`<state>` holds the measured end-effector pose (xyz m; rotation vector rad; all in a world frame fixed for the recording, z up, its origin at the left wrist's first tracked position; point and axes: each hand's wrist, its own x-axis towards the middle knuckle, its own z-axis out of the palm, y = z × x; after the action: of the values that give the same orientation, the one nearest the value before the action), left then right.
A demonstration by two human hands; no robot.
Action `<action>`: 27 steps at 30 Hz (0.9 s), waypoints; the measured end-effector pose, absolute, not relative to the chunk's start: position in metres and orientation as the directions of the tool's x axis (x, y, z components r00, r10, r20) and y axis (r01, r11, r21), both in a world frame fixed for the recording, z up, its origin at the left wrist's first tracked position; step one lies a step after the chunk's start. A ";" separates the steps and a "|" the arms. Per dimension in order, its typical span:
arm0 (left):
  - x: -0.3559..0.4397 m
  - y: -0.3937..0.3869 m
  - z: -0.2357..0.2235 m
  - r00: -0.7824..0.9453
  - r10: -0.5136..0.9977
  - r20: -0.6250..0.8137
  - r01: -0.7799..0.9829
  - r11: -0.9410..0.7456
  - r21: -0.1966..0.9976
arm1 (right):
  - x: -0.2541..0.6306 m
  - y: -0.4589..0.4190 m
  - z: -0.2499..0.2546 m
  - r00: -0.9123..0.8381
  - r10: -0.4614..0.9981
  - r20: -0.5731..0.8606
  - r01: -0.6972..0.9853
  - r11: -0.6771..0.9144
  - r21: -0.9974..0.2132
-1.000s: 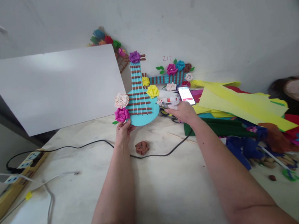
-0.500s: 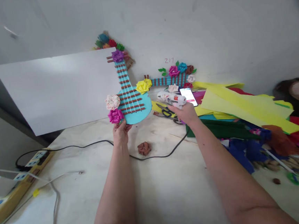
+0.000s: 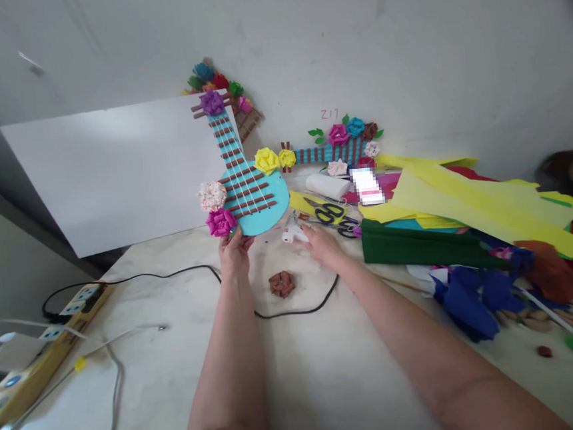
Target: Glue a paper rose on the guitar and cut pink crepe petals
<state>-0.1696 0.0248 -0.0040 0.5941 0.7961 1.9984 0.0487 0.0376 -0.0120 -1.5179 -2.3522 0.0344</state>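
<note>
My left hand (image 3: pixel 234 252) grips the bottom of a blue paper guitar (image 3: pixel 276 202), held up with its neck tilted to the left. Brown strips and white strings cross its front, and purple, yellow, speckled white and magenta paper flowers are on it. Low over the table, right of the guitar, my right hand (image 3: pixel 322 244) is closed around a white glue gun (image 3: pixel 294 233). A brown paper flower (image 3: pixel 282 283) lies on the table between my forearms. The black cord (image 3: pixel 300 312) curves around it.
A power strip (image 3: pixel 69 314) with cables lies at the left. Scissors (image 3: pixel 327 211), a phone (image 3: pixel 367 186) and coloured paper sheets (image 3: pixel 465 192) cover the right side. Against the wall lean a white board (image 3: pixel 127 175) and a second small guitar (image 3: pixel 321 154).
My right hand has brought the glue gun down and left, from above the scissors to near the guitar's lower edge. The guitar's neck has tipped slightly further left.
</note>
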 end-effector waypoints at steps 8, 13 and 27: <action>-0.167 0.026 -0.006 -0.464 0.876 0.131 -0.548 -0.400 0.735 | 0.041 0.014 0.012 -0.447 0.796 0.409 0.862 0.505 -0.040; -0.167 0.026 -0.007 -0.444 0.886 0.137 -0.545 -0.388 0.743 | 0.024 -0.001 0.017 -0.605 0.761 0.236 0.756 0.642 -0.132; -0.164 0.024 -0.005 -0.458 0.880 0.129 -0.532 -0.388 0.753 | 0.016 -0.007 0.016 -0.674 0.738 -0.028 0.664 0.589 -0.460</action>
<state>-0.1641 0.0241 -0.0051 0.6604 0.8072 1.9537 0.0163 -0.0071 0.0164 -1.1795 -2.6492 0.6639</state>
